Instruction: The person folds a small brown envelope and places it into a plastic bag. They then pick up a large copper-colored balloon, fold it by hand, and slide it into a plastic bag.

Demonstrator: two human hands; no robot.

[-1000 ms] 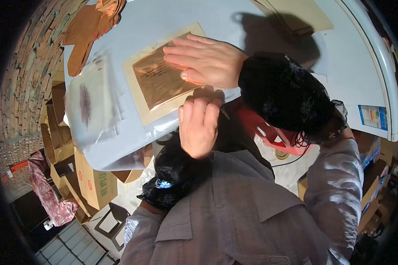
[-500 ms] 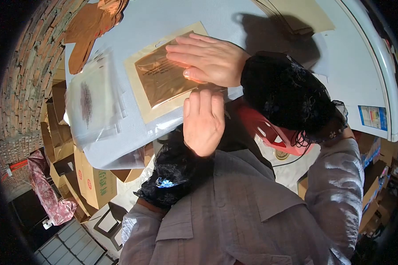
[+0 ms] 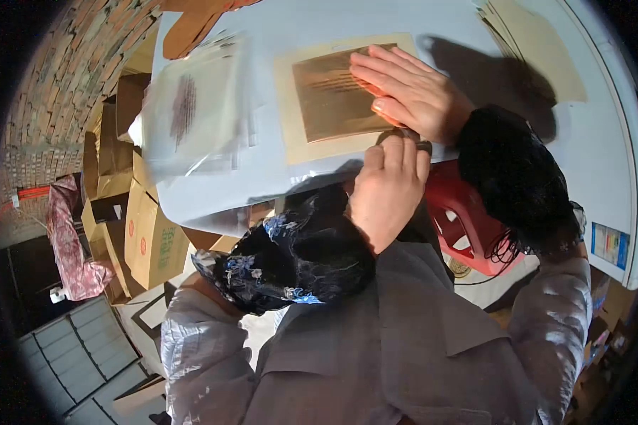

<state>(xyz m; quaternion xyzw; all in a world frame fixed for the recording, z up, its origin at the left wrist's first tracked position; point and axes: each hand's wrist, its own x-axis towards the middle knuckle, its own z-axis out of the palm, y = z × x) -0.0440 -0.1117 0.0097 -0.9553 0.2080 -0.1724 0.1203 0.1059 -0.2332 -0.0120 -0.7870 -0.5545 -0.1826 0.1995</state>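
Near the front edge of the white counter (image 3: 376, 18) lies the cream-bordered, glossy brown rectangular packet (image 3: 333, 106), which could crease if the right hand (image 3: 422, 95), grip flat and unclasped, presses unevenly, while whether the curled left hand (image 3: 388, 190) clamps anything is unclear.

A cream-bordered brown packet (image 3: 329, 106) is partly covered by the right hand (image 3: 415, 95), which is held flat. The left hand (image 3: 390, 188) is held curled near the edge of the white table (image 3: 361, 18). Clear plastic sleeves (image 3: 223, 106) are piled to the packet's left; cream sheets (image 3: 549, 60) are laid farther right.
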